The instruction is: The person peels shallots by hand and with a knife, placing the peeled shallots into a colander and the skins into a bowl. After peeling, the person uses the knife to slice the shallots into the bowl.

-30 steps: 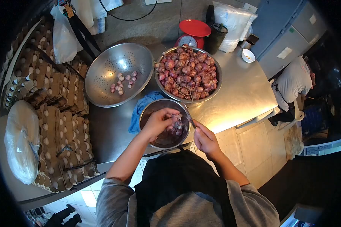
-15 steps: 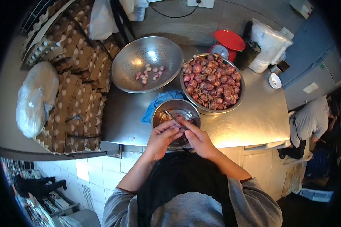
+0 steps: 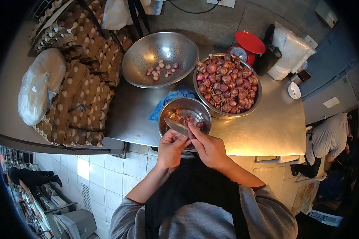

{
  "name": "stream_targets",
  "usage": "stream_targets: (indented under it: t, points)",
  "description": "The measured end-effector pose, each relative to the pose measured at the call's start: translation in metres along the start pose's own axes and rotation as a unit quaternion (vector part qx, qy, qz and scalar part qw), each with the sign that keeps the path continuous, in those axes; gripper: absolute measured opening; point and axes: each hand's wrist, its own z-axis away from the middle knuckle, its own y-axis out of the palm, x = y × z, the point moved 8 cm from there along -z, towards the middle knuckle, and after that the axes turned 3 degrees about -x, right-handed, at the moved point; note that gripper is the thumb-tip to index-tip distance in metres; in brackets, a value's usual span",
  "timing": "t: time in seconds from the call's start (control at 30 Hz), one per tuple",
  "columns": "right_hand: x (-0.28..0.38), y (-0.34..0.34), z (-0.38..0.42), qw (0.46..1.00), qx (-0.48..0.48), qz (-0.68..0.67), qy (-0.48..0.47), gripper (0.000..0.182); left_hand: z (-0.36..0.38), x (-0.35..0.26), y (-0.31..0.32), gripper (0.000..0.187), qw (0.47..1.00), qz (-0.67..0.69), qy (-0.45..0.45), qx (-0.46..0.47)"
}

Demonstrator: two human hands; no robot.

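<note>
Counting one knife [image 3: 176,127], one colander [image 3: 159,47], one large bowl [image 3: 258,95], one small bowl [image 3: 187,104]. Gripping the knife in the right hand [image 3: 213,151], blade slanted above the small bowl; pinching beside it with the left hand [image 3: 172,152], cannot tell on what. Close to the front edge of the counter [image 3: 275,123], with broad steel stretching right. In the colander, roughly a dozen peeled shallots [image 3: 168,67]; in the large bowl, heaped unpeeled shallots [image 3: 227,85]; in the small bowl, reddish scraps [image 3: 186,118].

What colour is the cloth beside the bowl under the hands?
Blue; the cloth shows best in the head view.
</note>
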Motion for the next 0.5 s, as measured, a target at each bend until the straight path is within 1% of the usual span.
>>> stream_targets:
  t: [0.03, 0.1, 0.13, 0.17, 0.23, 0.33, 0.4, 0.5]
  points:
    - [-0.004, 0.001, 0.0, 0.997, -0.028, -0.061, -0.022, 0.043, 0.0, 0.0, 0.001, 0.018, 1.0, 0.004, 0.002, 0.008]
    - [-0.012, 0.006, -0.006, 0.977, -0.085, -0.185, -0.069, 0.042, 0.0, -0.006, 0.006, 0.019, 1.0, -0.011, -0.012, -0.015]
    - [-0.027, 0.013, -0.007, 0.964, -0.031, -0.264, 0.029, 0.042, 0.0, -0.008, 0.009, 0.019, 0.999, -0.017, -0.02, -0.028]
    - [-0.039, 0.018, -0.004, 0.932, 0.025, -0.338, 0.127, 0.041, -0.001, -0.012, 0.01, 0.018, 0.999, -0.023, -0.016, -0.031]
    - [-0.035, 0.023, -0.004, 0.91, 0.066, -0.368, 0.179, 0.041, -0.002, -0.019, 0.009, 0.016, 0.999, -0.036, -0.011, -0.037]
    - [-0.011, 0.014, -0.008, 0.975, 0.002, -0.215, 0.058, 0.041, -0.007, -0.022, 0.003, 0.017, 0.999, -0.027, 0.017, -0.001]
    - [0.002, 0.007, -0.009, 0.996, -0.055, -0.076, -0.006, 0.041, -0.011, -0.022, 0.001, 0.016, 0.999, -0.031, 0.019, 0.0]
    - [-0.003, 0.009, -0.013, 0.998, -0.043, -0.049, 0.0, 0.041, -0.014, -0.023, -0.002, 0.015, 0.999, -0.04, 0.008, -0.009]
